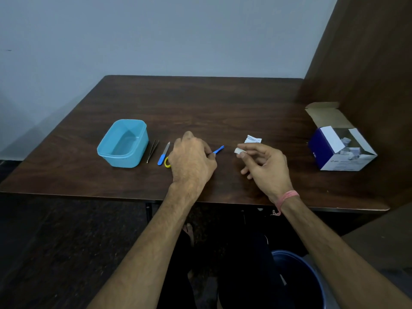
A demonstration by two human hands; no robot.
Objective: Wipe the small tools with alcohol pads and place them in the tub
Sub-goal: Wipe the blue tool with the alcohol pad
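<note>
Your left hand (192,158) is low over the table (223,103), fingers curled round a small tool with a blue handle (218,149). Only the blue end shows, it sticks out to the right of your knuckles, so I cannot tell what tool it is. You hold it near one end, prob. so that the free length stays open for wiping.

Your right hand (264,167) pinches the white alcohol pad (237,150) btw thumb and forefinger; the other fingers are loosely spread below and hold nothing. The pad is just beside the blue tip, not touching yet. My judgement: the wipe of this tool is about to begin.

The torn wrapper (253,139) lies behind your right hand. The pad box (342,150) stands open at far right, on the side of the hand that takes pads.

The tub (123,143) is at left & looks empty, so no tool is done. Just beside it, in a row: tweezers (152,150), a nail file w/ blue handle (163,153), and a yellow ring (166,162), maybe of scissors, mostly hidden under your left hand. They wait close to the tub, short way to drop them in.
</note>
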